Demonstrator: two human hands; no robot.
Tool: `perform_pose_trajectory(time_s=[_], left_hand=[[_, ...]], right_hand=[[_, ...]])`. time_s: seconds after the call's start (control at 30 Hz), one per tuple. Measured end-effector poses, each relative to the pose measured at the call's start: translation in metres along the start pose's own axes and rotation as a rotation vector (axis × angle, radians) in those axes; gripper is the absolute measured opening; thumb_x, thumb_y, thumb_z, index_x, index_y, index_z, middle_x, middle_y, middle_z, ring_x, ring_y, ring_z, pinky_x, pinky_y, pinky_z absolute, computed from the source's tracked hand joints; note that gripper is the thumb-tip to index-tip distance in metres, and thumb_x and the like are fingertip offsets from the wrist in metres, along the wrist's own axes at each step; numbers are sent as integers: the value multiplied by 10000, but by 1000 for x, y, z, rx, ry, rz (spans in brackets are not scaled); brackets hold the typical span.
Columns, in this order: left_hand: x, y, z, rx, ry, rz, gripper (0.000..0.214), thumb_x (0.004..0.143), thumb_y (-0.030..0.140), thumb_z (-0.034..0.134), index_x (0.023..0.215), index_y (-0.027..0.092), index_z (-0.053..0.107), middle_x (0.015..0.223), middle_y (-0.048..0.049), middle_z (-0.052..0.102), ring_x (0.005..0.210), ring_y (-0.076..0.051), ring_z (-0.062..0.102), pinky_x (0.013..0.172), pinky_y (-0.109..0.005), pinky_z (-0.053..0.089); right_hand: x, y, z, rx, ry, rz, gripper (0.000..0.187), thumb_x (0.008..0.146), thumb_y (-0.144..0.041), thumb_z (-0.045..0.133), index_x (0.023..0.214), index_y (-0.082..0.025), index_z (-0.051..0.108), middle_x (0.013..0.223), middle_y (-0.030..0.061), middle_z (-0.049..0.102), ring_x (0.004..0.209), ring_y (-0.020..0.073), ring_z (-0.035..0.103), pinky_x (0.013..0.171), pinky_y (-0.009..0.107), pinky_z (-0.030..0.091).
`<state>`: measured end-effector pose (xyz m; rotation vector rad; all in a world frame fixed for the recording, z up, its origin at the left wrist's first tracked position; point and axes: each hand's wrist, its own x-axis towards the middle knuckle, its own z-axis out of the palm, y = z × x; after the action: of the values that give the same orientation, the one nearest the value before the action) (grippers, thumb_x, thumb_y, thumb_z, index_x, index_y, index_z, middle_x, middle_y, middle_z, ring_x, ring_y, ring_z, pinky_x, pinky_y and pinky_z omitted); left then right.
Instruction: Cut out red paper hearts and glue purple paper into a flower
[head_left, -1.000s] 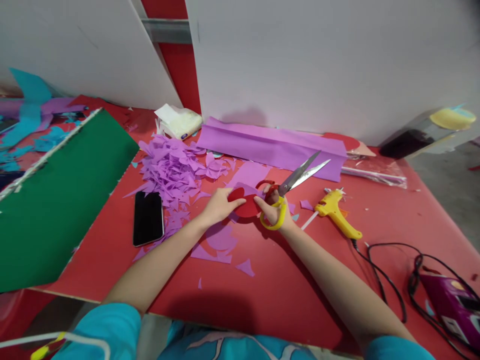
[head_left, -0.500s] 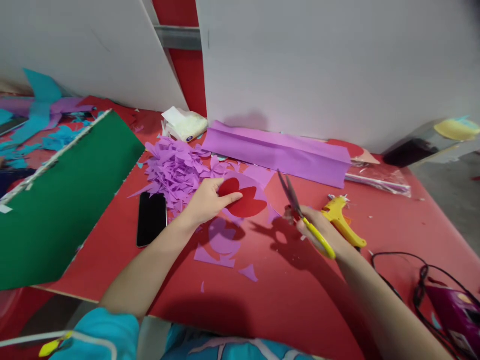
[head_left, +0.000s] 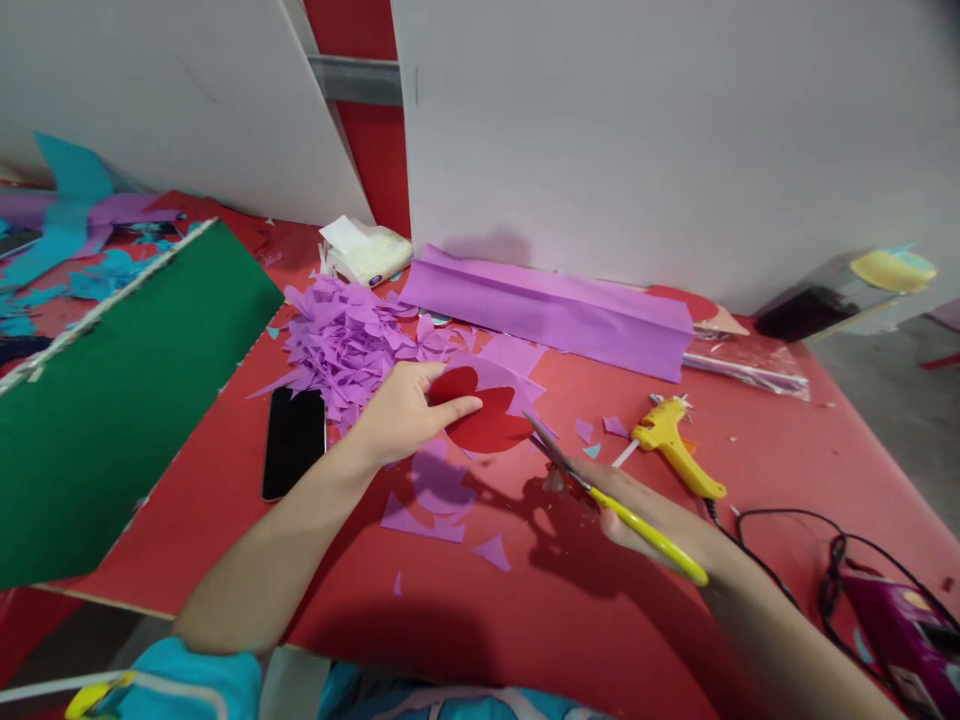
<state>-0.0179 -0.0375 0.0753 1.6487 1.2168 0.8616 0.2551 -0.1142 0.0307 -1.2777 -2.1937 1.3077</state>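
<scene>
Left hand [head_left: 405, 410]: fingers pinch red cut-out [head_left: 491, 422] over purple sheet [head_left: 491, 373], both extending right of fingertips. Right hand [head_left: 630, 493]: fingers grip scissors [head_left: 600, 497], blades ahead, tips near red edge. Advisable: hold layers flat, trace edge closely.

the red tabletop [head_left: 825, 440] bears a green board [head_left: 127, 420] at the left. beside it lies a black phone [head_left: 294, 450], just in front of a heap of purple cutouts [head_left: 341, 345]. a tissue pack [head_left: 379, 258] lies behind the heap, a folded purple sheet [head_left: 555, 315] along the back. loose purple scraps [head_left: 420, 522] lie near the middle; a yellow glue gun [head_left: 666, 438], a black cord [head_left: 831, 580] and a purple box [head_left: 892, 620] lie toward the right.
</scene>
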Motion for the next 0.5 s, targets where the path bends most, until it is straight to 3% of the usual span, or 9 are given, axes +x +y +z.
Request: perform_pose_trajectory(time_s=[0.2,0.5], left_hand=[[0,-5,-1,-22,-76,-38,230,658,340,679,606,145,569,569,2,594,527,-145,566,456,-234,450],[-2,-1,2,-66,-95,-47,229,654,333,678,619,136,567,597,1,606,553,-142,580,484,-233,465]], right_hand=[[6,-9,0,39,63,-42,458,803,-460,452,1217,-270,502,1054,115,625,914,304,594,790,446,478],[14,-13,0,25,109,-75,395,804,-489,463,1131,-293,564,1001,97,642,892,287,602,776,432,475]])
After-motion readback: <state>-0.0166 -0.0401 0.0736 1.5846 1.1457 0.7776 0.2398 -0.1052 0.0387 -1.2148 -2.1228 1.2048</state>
